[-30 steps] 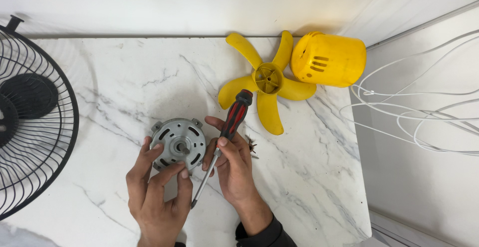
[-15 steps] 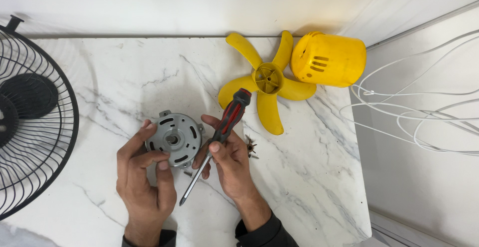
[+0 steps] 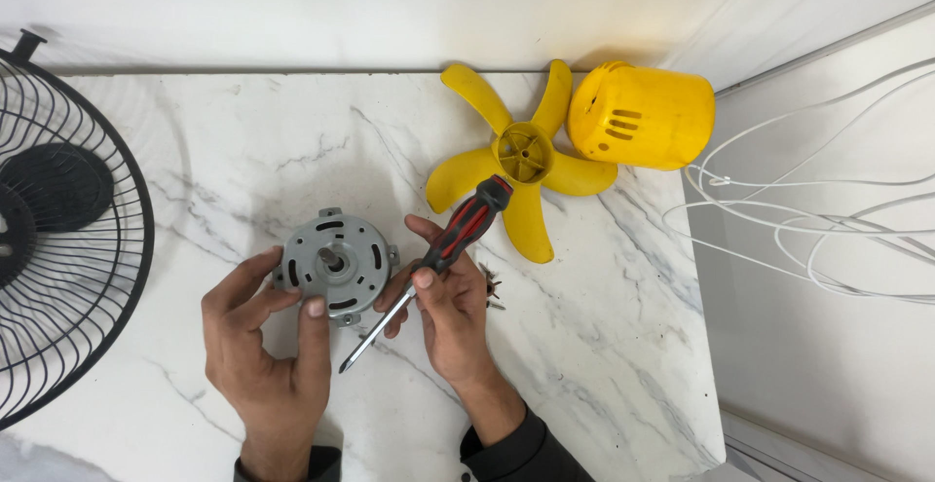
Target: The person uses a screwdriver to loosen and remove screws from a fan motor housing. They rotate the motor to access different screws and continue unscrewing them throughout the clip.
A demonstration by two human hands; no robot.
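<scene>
A round grey fan motor with slotted vents and a short central shaft lies flat on the white marble table. My left hand grips its lower left rim with thumb and fingers. My right hand touches the motor's right side with its fingertips and holds a red-and-black screwdriver. The metal shaft of the tool points down-left, its tip just below the motor. A few small dark screws lie beside my right hand.
A yellow fan blade and a yellow plastic motor cover lie at the back of the table. A black wire fan guard fills the left side. White cables loop on the floor beyond the table's right edge.
The motor has slid slightly left and now lies flat with its shaft facing up. My left hand shifted from covering it to gripping its lower left rim; the screwdriver stays in my right hand.
</scene>
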